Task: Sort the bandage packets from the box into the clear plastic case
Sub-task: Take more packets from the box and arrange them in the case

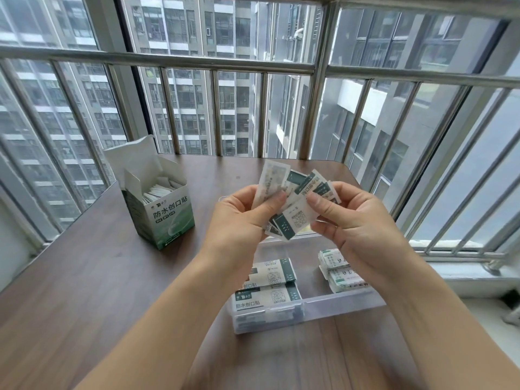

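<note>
Both hands are raised above the clear plastic case (337,301), sharing a fanned bunch of white-and-green bandage packets (295,209). My left hand (242,218) pinches the bunch from the left with thumb on top. My right hand (346,218) pinches it from the right. Inside the case, a stack of packets (267,285) fills the left compartment and a smaller stack (337,270) lies in the right one. The open green-and-white box (161,212) stands to the left on the table, with more packets (157,191) visible in it.
The brown wooden table (98,277) sits against a window with metal railing bars (261,108). The table's right edge is near the white window sill (464,271). The box's lid flap stands up behind it.
</note>
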Demonstrator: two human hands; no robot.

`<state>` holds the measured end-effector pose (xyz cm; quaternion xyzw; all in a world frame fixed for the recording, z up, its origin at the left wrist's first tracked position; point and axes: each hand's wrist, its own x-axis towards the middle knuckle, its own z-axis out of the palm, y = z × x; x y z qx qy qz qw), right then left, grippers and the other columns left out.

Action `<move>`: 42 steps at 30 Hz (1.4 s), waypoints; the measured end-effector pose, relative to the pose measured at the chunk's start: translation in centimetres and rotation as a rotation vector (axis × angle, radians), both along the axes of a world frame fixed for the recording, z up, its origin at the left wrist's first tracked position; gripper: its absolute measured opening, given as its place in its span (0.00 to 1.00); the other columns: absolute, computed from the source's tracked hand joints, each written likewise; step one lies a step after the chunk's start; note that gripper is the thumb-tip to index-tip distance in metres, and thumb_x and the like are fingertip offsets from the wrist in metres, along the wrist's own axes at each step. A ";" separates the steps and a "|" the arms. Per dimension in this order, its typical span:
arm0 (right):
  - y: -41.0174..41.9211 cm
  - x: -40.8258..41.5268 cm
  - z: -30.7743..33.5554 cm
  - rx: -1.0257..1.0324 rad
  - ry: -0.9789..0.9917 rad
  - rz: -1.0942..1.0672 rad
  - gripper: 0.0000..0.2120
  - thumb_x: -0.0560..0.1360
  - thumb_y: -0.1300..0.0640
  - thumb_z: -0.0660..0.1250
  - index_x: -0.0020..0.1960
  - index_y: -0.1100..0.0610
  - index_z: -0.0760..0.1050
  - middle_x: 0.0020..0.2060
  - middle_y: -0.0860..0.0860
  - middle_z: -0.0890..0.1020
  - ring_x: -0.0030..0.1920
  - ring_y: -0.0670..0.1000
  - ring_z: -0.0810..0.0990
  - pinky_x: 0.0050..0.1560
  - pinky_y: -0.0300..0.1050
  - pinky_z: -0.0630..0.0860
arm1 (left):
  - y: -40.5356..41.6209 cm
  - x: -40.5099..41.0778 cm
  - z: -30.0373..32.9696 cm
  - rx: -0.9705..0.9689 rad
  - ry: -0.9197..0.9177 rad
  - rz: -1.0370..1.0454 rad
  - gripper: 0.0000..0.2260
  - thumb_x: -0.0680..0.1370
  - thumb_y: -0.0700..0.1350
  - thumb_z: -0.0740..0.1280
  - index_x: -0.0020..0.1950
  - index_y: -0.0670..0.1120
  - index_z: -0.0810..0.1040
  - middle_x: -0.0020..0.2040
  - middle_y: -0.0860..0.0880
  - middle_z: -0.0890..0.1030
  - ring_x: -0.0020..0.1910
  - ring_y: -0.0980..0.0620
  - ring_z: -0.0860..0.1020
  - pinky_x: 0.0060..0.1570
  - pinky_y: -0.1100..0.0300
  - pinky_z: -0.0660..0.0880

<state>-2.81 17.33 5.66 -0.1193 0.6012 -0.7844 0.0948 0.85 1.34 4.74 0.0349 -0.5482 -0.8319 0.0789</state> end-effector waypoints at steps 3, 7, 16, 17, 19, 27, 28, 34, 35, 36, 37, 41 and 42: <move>-0.5 0.5 -0.1 0.096 0.140 0.020 0.14 0.67 0.60 0.75 0.52 0.60 0.83 0.43 0.59 0.86 0.42 0.54 0.84 0.38 0.41 0.81 | 0.0 0.2 0.1 -0.053 -0.014 -0.037 0.14 0.73 0.47 0.71 0.53 0.39 0.83 0.47 0.41 0.86 0.43 0.46 0.84 0.40 0.56 0.82; -0.5 0.6 0.1 0.108 0.190 0.053 0.08 0.66 0.59 0.75 0.44 0.62 0.84 0.40 0.62 0.85 0.39 0.55 0.82 0.36 0.40 0.80 | 0.5 0.6 0.7 -0.128 -0.095 -0.005 0.19 0.80 0.57 0.61 0.40 0.44 0.77 0.34 0.46 0.81 0.32 0.50 0.79 0.32 0.58 0.78; 0.7 0.4 0.2 0.088 0.218 0.173 0.10 0.64 0.55 0.76 0.42 0.58 0.80 0.53 0.55 0.85 0.45 0.60 0.79 0.41 0.49 0.75 | 0.1 1.3 1.5 -0.056 -0.185 -0.473 0.19 0.86 0.48 0.55 0.66 0.35 0.75 0.43 0.42 0.78 0.36 0.49 0.80 0.30 0.61 0.79; 0.5 0.4 0.0 0.082 0.236 0.169 0.10 0.65 0.56 0.76 0.43 0.58 0.79 0.51 0.56 0.85 0.41 0.60 0.78 0.39 0.48 0.75 | 0.0 1.3 1.5 -0.064 -0.178 -0.469 0.19 0.86 0.47 0.55 0.66 0.35 0.75 0.42 0.43 0.79 0.34 0.50 0.78 0.28 0.63 0.77; 0.0 0.5 -0.2 0.057 0.262 0.125 0.15 0.66 0.58 0.75 0.48 0.60 0.75 0.45 0.56 0.85 0.36 0.55 0.78 0.33 0.42 0.74 | 0.0 1.2 1.6 -0.103 -0.167 -0.427 0.17 0.85 0.43 0.55 0.67 0.34 0.73 0.38 0.45 0.79 0.31 0.52 0.76 0.26 0.65 0.75; -0.2 0.4 -0.6 0.159 0.311 0.058 0.13 0.70 0.59 0.73 0.53 0.62 0.79 0.40 0.57 0.84 0.35 0.59 0.78 0.30 0.42 0.76 | -0.3 1.2 1.6 -0.053 -0.212 -0.473 0.26 0.85 0.59 0.49 0.63 0.40 0.76 0.39 0.41 0.80 0.29 0.51 0.75 0.19 0.65 0.70; -0.1 0.3 -0.6 0.178 0.299 0.057 0.13 0.70 0.59 0.73 0.52 0.62 0.79 0.38 0.57 0.84 0.32 0.55 0.78 0.29 0.41 0.75 | -0.5 1.1 1.7 -0.057 -0.214 -0.475 0.28 0.84 0.61 0.49 0.64 0.40 0.75 0.40 0.40 0.80 0.29 0.50 0.75 0.19 0.65 0.70; 0.9 0.0 -0.4 0.462 0.415 0.171 0.23 0.68 0.57 0.76 0.62 0.55 0.78 0.44 0.55 0.84 0.36 0.50 0.83 0.35 0.42 0.78 | -0.7 1.0 1.5 -0.218 -0.263 -0.316 0.12 0.85 0.41 0.55 0.62 0.38 0.74 0.38 0.37 0.81 0.22 0.51 0.71 0.15 0.67 0.61; 1.0 -0.1 -0.4 0.509 0.453 0.203 0.24 0.67 0.55 0.77 0.62 0.55 0.78 0.46 0.54 0.85 0.40 0.48 0.84 0.40 0.42 0.79 | -0.7 0.9 1.5 -0.219 -0.286 -0.305 0.12 0.84 0.40 0.56 0.62 0.38 0.74 0.37 0.39 0.81 0.21 0.52 0.71 0.15 0.68 0.61; 1.2 -0.2 -0.4 0.572 0.508 0.219 0.26 0.66 0.54 0.78 0.63 0.54 0.78 0.49 0.52 0.84 0.46 0.47 0.84 0.47 0.42 0.79 | -0.6 0.9 1.5 -0.234 -0.303 -0.294 0.12 0.83 0.40 0.57 0.61 0.38 0.75 0.36 0.40 0.81 0.21 0.52 0.70 0.15 0.68 0.60; 1.3 -0.3 -0.5 0.653 0.581 0.222 0.28 0.66 0.51 0.78 0.64 0.53 0.78 0.52 0.48 0.83 0.51 0.47 0.84 0.54 0.44 0.78 | -0.6 0.9 1.4 -0.262 -0.313 -0.283 0.11 0.83 0.41 0.58 0.61 0.37 0.75 0.35 0.41 0.80 0.21 0.52 0.70 0.15 0.68 0.60; 1.0 -0.5 -0.9 0.870 0.781 0.159 0.26 0.68 0.46 0.77 0.64 0.51 0.80 0.49 0.41 0.81 0.48 0.43 0.80 0.50 0.39 0.75 | -0.4 0.7 1.2 -0.348 -0.305 -0.233 0.10 0.82 0.42 0.59 0.56 0.37 0.75 0.35 0.42 0.77 0.21 0.52 0.69 0.17 0.66 0.59; 0.9 -0.4 -0.9 0.915 0.830 0.128 0.24 0.69 0.46 0.76 0.64 0.51 0.80 0.46 0.43 0.81 0.45 0.43 0.79 0.47 0.38 0.74 | -0.3 0.7 1.2 -0.342 -0.301 -0.211 0.08 0.81 0.42 0.60 0.54 0.38 0.75 0.35 0.42 0.77 0.21 0.52 0.69 0.17 0.66 0.58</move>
